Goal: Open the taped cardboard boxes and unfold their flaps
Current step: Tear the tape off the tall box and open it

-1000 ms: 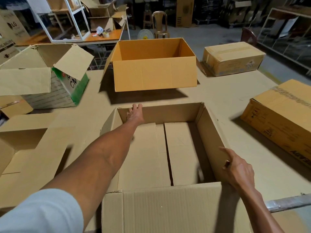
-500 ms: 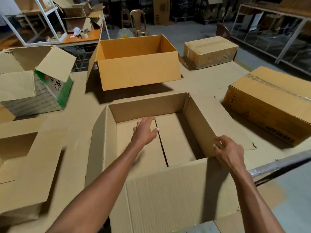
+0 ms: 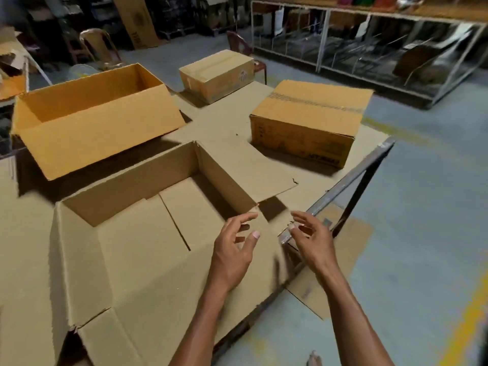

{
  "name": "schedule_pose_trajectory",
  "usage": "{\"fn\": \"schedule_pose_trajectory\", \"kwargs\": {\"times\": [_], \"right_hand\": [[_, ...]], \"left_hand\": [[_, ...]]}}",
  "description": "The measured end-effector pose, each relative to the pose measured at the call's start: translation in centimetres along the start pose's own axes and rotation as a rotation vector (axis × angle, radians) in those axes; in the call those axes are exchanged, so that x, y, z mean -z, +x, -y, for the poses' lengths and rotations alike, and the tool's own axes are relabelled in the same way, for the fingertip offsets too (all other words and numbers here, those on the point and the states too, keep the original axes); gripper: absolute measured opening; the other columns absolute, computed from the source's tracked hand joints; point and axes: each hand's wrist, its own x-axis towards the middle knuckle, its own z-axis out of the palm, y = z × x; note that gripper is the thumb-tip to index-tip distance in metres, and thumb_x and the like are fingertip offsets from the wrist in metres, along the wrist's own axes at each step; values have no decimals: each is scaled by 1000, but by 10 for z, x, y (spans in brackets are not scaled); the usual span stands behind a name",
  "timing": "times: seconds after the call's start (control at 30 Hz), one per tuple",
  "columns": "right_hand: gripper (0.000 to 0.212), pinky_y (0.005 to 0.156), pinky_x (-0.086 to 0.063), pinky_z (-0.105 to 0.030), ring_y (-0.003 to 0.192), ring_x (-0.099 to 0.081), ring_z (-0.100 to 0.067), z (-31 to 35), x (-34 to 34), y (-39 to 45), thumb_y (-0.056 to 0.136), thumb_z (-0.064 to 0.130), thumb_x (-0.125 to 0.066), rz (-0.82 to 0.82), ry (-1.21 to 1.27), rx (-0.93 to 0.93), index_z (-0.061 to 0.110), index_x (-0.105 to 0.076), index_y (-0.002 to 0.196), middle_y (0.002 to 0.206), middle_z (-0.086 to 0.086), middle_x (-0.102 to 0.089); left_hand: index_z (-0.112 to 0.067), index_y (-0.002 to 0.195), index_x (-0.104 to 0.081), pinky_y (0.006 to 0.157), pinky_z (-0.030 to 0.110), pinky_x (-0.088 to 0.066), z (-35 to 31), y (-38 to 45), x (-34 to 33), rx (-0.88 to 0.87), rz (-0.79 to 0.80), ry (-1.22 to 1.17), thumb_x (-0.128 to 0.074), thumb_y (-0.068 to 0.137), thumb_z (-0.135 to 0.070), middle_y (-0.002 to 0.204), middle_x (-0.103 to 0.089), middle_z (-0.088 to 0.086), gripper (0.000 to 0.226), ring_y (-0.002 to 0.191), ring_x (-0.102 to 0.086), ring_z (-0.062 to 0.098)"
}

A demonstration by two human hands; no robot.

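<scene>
Cardboard sheets cover the work table [image 3: 216, 122], whose metal right edge shows bare where the covering stops; beyond it lies a grey floor and blurred wire shelving [image 3: 369, 48] whose contents cannot be made out. Nearest the front edge sits the open box [image 3: 148, 233], flaps folded outward, its near and left flaps cut off by the frame. Both hands hover at its right front corner: the left hand [image 3: 232, 249] and the right hand [image 3: 314, 241] have fingers spread and loosely curved, gripping nothing, though motion blur hides whether fingertips brush the flap. Toward the far left stands an orange-lined open box [image 3: 97, 128]. Two taped boxes remain closed: a large one [image 3: 309, 120] by the right edge, printing unreadable, and a small one [image 3: 216, 72] at the far edge.
</scene>
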Motion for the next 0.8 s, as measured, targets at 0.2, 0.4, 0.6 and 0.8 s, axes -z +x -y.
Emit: {"fn": "schedule_pose_trajectory", "kwargs": {"times": [0.2,0.4,0.6,0.8], "right_hand": [[33,84,-50,-14,101,-59,12,-31,101,33,94,18,-65,-63,-13,-40,37,-65,121,112,21,-66],[32,92,-53,-26,103,-60,6,-56,192,79,94,18,-66,-146,25,-121,33,-66,122,111,17,-66],[31,98,-53,-40,109,-61,-7,-71,237,139,97,19,-64,-167,33,-163,34,-66,124,114,16,-67],[30,75,-48,-18,103,-62,-4,-66,256,243,97,19,-63,-101,-10,-78,41,-67,117,113,14,-67]], "left_hand": [[-37,121,-65,79,2,-45,-37,24,-122,89,87,-150,-62,98,-19,125,-61,-19,30,112,-56,-10],[-40,120,-66,93,24,-53,-49,63,-215,162,162,-204,-63,97,-25,122,-66,-14,27,115,-61,4],[-39,119,-65,87,11,-49,-53,111,-260,225,142,-199,-62,97,-23,122,-66,-16,27,111,-62,0],[-41,119,-62,73,2,-45,-47,202,-300,188,53,-115,-61,98,-23,126,-58,-19,28,110,-56,-7]]}}
